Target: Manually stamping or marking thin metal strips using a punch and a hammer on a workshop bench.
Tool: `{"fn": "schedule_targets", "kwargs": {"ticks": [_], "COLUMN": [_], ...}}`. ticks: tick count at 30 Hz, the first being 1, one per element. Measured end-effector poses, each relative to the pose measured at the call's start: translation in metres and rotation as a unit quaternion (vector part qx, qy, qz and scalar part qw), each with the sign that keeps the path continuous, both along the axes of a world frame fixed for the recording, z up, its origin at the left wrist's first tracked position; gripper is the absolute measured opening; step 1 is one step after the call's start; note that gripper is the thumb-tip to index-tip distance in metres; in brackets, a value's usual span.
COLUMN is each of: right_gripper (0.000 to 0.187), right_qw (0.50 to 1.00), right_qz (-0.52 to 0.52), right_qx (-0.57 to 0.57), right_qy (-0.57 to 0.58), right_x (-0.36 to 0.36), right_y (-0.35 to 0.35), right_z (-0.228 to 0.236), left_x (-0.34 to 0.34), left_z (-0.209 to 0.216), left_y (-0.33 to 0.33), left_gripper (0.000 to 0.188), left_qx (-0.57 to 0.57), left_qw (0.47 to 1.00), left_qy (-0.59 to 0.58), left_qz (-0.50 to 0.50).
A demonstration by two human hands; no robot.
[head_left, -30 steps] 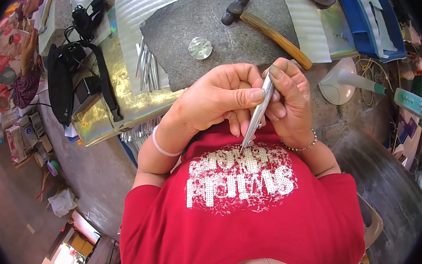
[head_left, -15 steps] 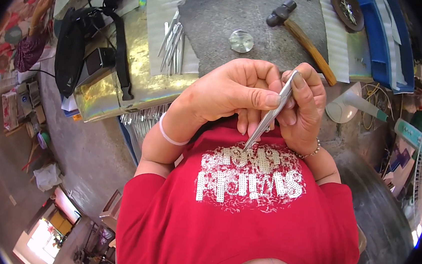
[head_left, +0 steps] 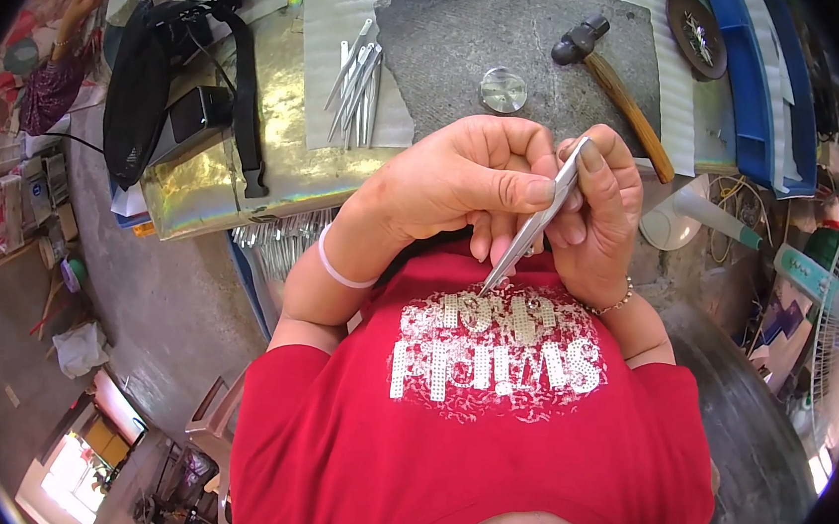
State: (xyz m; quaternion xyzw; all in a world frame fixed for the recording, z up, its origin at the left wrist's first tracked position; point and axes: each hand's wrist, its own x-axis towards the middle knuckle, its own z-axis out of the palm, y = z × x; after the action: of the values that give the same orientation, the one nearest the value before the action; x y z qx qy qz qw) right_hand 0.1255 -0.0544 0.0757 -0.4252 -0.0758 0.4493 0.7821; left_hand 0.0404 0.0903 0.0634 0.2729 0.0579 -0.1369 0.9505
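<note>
A pair of slim silver tweezers (head_left: 534, 227) is held in front of my chest, tilted so its sharp tips point down and to the left. The thumb and fingers of my left hand (head_left: 472, 175) pinch it along its side. My right hand (head_left: 601, 213) grips the upper end between thumb and forefinger, its other fingers curled. On the worktable beyond lie a grey stone slab (head_left: 439, 34), a round clear or shiny metal disc (head_left: 503, 90) and a hammer (head_left: 630, 113) with a wooden handle. Several similar tweezers (head_left: 357, 87) are piled left of the slab.
A round brown dish (head_left: 685, 51) with small metal pieces and a blue tray (head_left: 754, 92) stand at the right. Black straps and a bag (head_left: 140, 88) lie on the left. More metal pieces (head_left: 287, 235) sit below the table edge. Another person's arm (head_left: 80, 18) shows far left.
The table and its things have shifted slightly right and down in the picture. Both hands keep their hold on the tweezers almost unmoved. The other person's hand at far left has moved.
</note>
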Motion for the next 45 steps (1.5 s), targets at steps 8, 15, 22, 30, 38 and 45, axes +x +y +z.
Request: {"fn": "schedule_targets", "kwargs": {"ticks": [8,15,22,30,38,45], "right_gripper": [0.016,0.016,0.015,0.016,0.017,0.016], "right_qw": [0.999,0.996,0.992,0.99,0.989,0.988], "right_qz": [0.017,0.043,0.063,0.063,0.057,0.051], "right_qx": [-0.003,-0.002,0.004,0.021,0.016,0.018], "right_qy": [0.044,0.08,0.108,0.121,0.133,0.145], "right_x": [0.003,0.009,0.012,0.019,0.025,0.028], "right_y": [0.002,-0.002,-0.007,-0.017,-0.025,-0.027], "right_z": [0.0,0.0,-0.004,-0.008,-0.009,-0.013], "left_x": [-0.004,-0.009,-0.01,-0.002,0.004,0.01], "left_z": [-0.001,0.005,0.006,0.013,0.006,0.006], "left_y": [-0.004,-0.018,-0.035,-0.043,-0.046,-0.048], "left_gripper": [0.018,0.017,0.014,0.013,0.015,0.013], "left_qx": [0.004,0.022,0.052,0.054,0.069,0.038], "left_qw": [1.0,0.997,0.988,0.987,0.991,0.991], "left_qy": [0.013,0.022,0.051,0.084,0.063,0.074], "left_qz": [0.024,0.071,0.134,0.123,0.1,0.105]}}
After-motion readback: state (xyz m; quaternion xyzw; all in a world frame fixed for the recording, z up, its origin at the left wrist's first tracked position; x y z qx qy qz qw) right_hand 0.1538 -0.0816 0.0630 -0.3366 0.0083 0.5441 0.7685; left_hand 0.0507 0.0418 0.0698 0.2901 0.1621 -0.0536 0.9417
